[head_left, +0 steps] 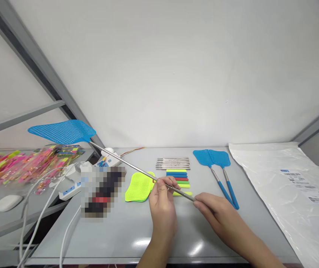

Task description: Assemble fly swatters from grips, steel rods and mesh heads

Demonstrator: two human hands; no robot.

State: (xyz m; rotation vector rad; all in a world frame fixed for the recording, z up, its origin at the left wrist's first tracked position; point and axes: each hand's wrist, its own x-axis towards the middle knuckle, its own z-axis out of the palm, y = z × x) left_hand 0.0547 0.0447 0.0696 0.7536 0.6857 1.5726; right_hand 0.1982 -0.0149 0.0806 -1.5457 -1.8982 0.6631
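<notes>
Left hand [162,203] pinching metal rod [137,169] of raised blue swatter [63,132]; right hand [215,212] gripping its handle end. Bare table [120,230] before fingers; yellow mesh heads [139,186] just left of fingertips.

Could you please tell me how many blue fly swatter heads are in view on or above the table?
3. One raised blue head is up at the left, its rod held by both hands. Two blue heads lie overlapping at the back right of the table.

No text can be read. The white label [306,184] on the plastic bag [285,186], right of the right hand [218,217], carries barcodes and print too small to make out.
</notes>
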